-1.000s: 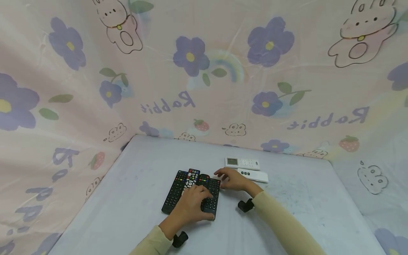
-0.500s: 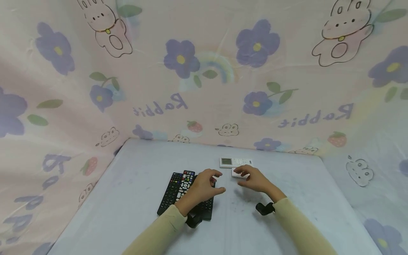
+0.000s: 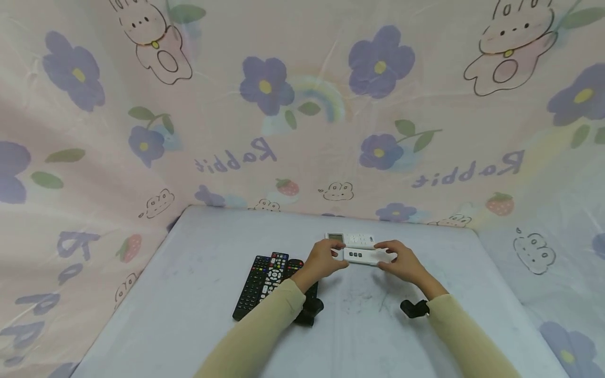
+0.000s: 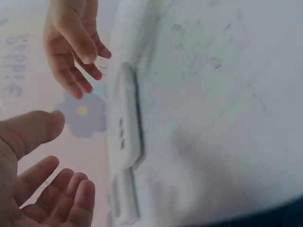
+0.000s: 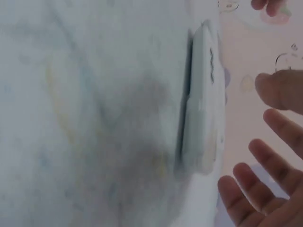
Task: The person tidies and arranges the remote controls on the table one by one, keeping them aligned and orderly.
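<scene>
A slim white remote control (image 3: 365, 256) with three dark buttons lies flat on the white table, between my two hands. My left hand (image 3: 323, 261) is at its left end, thumb and fingers spread around that end. At the opposite end is my right hand (image 3: 404, 263), thumb and fingertips parted on either side of it. Both wrist views show the fingers extended and spaced, with a gap to the remote (image 4: 127, 120). Just behind it lies a white air-conditioner remote (image 3: 360, 240) with a small grey screen, partly covered by my left fingers.
Several black remote controls (image 3: 252, 289) lie side by side left of centre, partly hidden under my left forearm. A printed curtain (image 3: 307, 142) with flowers and rabbits surrounds the table (image 3: 189, 273) at the back and sides. Black camera mounts (image 3: 415, 308) sit on the wrists.
My left hand has left the black remotes and moved right and away to the slim white remote. My right hand has moved right to its other end. The view has turned slightly right.
</scene>
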### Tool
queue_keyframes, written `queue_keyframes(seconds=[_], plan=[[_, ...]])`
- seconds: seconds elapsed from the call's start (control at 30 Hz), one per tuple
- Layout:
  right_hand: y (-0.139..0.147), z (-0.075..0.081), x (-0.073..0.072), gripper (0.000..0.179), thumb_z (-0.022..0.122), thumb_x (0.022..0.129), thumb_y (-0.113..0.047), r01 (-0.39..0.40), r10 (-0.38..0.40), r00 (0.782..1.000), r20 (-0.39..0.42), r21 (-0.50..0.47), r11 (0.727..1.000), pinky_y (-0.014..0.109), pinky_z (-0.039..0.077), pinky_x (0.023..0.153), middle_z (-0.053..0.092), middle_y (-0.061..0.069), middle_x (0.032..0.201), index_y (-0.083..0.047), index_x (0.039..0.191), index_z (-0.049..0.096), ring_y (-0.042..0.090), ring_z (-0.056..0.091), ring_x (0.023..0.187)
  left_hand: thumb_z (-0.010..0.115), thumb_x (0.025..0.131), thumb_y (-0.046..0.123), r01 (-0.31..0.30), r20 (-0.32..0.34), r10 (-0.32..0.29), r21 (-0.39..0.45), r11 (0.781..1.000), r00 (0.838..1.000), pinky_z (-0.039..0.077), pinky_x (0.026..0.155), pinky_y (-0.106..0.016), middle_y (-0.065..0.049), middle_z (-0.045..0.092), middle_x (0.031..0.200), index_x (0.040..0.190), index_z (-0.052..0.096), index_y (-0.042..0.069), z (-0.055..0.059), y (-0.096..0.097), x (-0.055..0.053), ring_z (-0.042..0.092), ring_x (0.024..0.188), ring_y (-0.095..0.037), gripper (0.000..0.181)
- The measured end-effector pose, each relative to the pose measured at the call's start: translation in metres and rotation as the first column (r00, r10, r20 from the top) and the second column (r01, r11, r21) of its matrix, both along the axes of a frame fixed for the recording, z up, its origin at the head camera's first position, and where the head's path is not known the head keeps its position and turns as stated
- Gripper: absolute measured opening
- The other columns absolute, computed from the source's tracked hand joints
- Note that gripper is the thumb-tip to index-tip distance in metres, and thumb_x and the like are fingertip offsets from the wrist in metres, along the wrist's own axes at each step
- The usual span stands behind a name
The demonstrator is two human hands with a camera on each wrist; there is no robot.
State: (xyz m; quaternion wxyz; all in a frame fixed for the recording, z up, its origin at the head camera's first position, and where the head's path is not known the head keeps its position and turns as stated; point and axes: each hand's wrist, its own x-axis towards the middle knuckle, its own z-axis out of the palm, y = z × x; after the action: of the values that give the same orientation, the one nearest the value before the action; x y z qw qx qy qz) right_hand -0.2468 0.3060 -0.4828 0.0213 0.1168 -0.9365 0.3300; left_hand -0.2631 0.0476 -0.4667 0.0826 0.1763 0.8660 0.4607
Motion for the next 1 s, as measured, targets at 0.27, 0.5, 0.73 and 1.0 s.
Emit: queue_keyframes(seconds=[0.27,0.5,0.73,1.0], plan=[[0.012,-0.005,-0.006,0.053,0.074,0.084,-0.016,0.024,-0.025,0.999,0.043,0.015,1.0,0.05,0.053,0.083,0.051,0.024,0.128,-0.006,0.133,0.055,0.045,0.054,0.112,0.081,0.076,0.013,-0.12,0.092,0.116,0.039,0.992,0.989,0.053,0.072,-0.025,-0.01,0.066,0.118,0.119,0.065,0.008,-0.019,0.019,-0.014,0.065,0.098,-0.018,0.045],[0.016,-0.011,-0.012,0.059,0.076,0.081,-0.017,0.043,-0.047,0.993,0.113,0.03,0.999,0.05,0.053,0.083,0.051,0.029,0.131,-0.005,0.134,0.054,0.046,0.057,0.11,0.082,0.075,0.011,-0.176,0.12,0.169,0.049,0.983,0.978,0.053,0.082,-0.031,-0.007,0.066,0.116,0.116,0.066,0.009,-0.028,0.03,-0.019,0.065,0.102,-0.02,0.045],[0.018,-0.019,-0.016,0.06,0.076,0.08,-0.014,0.054,-0.059,0.984,0.169,0.036,0.998,0.051,0.051,0.085,0.052,0.028,0.13,-0.003,0.134,0.053,0.044,0.057,0.11,0.082,0.073,0.01,-0.198,0.107,0.194,0.027,0.98,0.975,0.052,0.084,-0.032,-0.008,0.069,0.11,0.113,0.068,0.007,-0.033,0.035,-0.017,0.064,0.101,-0.021,0.043],[0.018,-0.023,-0.017,0.058,0.076,0.08,-0.012,0.067,-0.077,0.981,0.175,0.063,0.996,0.051,0.05,0.085,0.053,0.027,0.129,-0.003,0.133,0.054,0.042,0.057,0.109,0.081,0.074,0.008,-0.229,0.106,0.224,0.035,0.973,0.969,0.052,0.083,-0.032,-0.007,0.068,0.107,0.113,0.069,0.006,-0.038,0.036,-0.019,0.063,0.1,-0.02,0.04]])
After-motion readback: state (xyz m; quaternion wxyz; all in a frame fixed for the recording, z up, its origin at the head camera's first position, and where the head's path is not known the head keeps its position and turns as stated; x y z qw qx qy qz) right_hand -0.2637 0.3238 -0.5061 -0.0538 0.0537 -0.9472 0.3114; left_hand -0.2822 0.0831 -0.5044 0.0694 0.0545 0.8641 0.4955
